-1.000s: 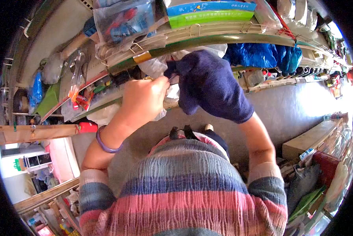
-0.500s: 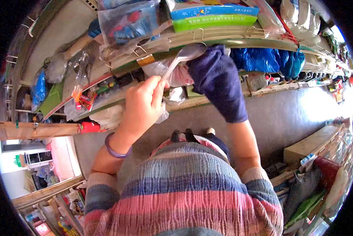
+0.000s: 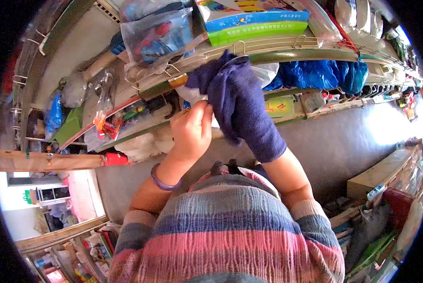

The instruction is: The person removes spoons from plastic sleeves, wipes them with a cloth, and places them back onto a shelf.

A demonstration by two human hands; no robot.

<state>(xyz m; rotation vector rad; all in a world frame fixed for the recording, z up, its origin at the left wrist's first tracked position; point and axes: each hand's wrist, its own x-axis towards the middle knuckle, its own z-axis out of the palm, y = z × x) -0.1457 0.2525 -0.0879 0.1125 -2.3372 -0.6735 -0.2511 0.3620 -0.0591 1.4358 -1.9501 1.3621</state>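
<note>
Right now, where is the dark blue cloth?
The dark blue cloth is in the head view, just above centre, wrapped over the end of the right forearm, right of the bare left hand.

Reaching forward with both arms, elbows bent. Holding left hand [image 3: 191, 129] raised, fingers [image 3: 196, 113] curled in and closed against the thumb. Angling right forearm [image 3: 292, 175] inward, right hand hidden from view beyond it.

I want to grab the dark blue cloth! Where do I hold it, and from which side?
Pinch the dark blue cloth by its loose upper-left flap, probably best coming from the left. That end sticks out, while the other end wraps the right forearm.
</note>
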